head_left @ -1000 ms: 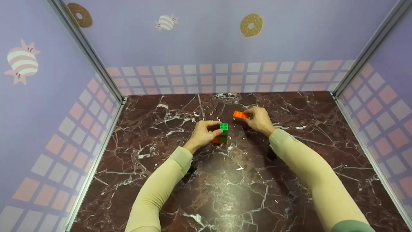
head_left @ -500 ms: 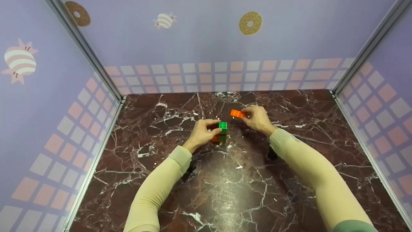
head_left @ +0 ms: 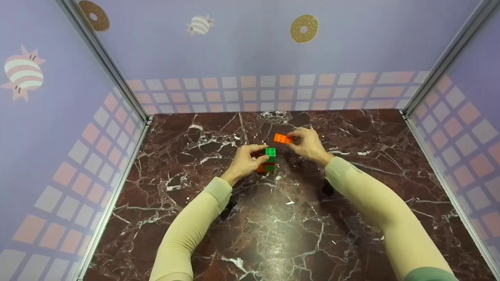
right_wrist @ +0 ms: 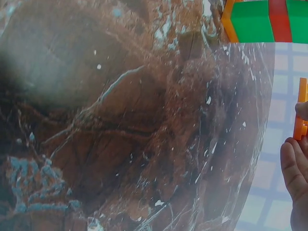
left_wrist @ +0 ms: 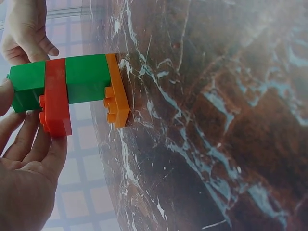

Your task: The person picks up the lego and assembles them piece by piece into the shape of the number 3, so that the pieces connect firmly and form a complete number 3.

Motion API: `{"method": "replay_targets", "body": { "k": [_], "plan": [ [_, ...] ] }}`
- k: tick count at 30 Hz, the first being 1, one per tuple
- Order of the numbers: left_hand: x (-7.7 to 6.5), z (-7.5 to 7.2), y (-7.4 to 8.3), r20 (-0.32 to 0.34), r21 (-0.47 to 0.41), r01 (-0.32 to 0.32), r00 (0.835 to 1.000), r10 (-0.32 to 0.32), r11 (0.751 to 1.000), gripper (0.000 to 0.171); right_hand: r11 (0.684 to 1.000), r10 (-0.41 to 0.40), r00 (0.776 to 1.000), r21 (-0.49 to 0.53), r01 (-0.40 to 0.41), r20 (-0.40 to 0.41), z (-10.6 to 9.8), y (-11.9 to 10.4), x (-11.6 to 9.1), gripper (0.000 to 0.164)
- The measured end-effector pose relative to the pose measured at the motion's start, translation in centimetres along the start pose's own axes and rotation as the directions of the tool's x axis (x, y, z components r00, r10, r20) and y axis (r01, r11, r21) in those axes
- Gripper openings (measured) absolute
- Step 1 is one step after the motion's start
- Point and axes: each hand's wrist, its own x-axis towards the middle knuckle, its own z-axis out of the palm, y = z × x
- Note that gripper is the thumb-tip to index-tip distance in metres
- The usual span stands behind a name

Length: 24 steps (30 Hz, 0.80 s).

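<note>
A stack of toy bricks stands upright on the table. From the bottom, the left wrist view shows a flat orange brick [left_wrist: 117, 91], a tall green brick [left_wrist: 86, 79], a flat red brick [left_wrist: 57, 98] and another tall green brick [left_wrist: 29, 84] on top. My left hand [head_left: 244, 162] grips the upper part, thumb on the top green brick and fingers along the red one. Behind the stack and to its right, my right hand [head_left: 308, 144] pinches a loose orange brick [head_left: 281, 138] in the air by its right end. The brick is apart from the stack.
The dark red marbled tabletop [head_left: 289, 234] spreads around both hands. Lilac walls with pink and white squares close off the back [head_left: 250, 50], left [head_left: 50, 136] and right sides.
My right hand has carried the loose orange brick a little to the left, nearer the stack. The left hand and the stack have stayed in place.
</note>
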Motion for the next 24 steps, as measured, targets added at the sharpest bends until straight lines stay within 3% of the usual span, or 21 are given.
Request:
{"method": "replay_targets", "body": {
  "k": [8, 17, 24],
  "plan": [
    [-0.1, -0.2, -0.1, -0.015, -0.013, 0.001, 1.000, -0.002, 1.000, 0.042, 0.999, -0.013, 1.000, 0.032, 0.013, 0.010, 0.1, -1.0, 0.0, 0.034],
    [0.2, -0.4, -0.2, -0.046, -0.123, -0.006, 0.999, 0.000, 0.992, 0.044, 0.993, -0.054, 0.999, 0.108, 0.054, -0.004, 0.4, -1.9, 0.2, 0.033],
    [0.5, -0.7, -0.1, -0.108, -0.131, -0.040, 0.994, 0.026, 0.991, 0.048, 0.989, -0.061, 0.998, 0.138, 0.062, -0.009, 0.3, -2.8, 0.3, 0.032]
  ]
}}
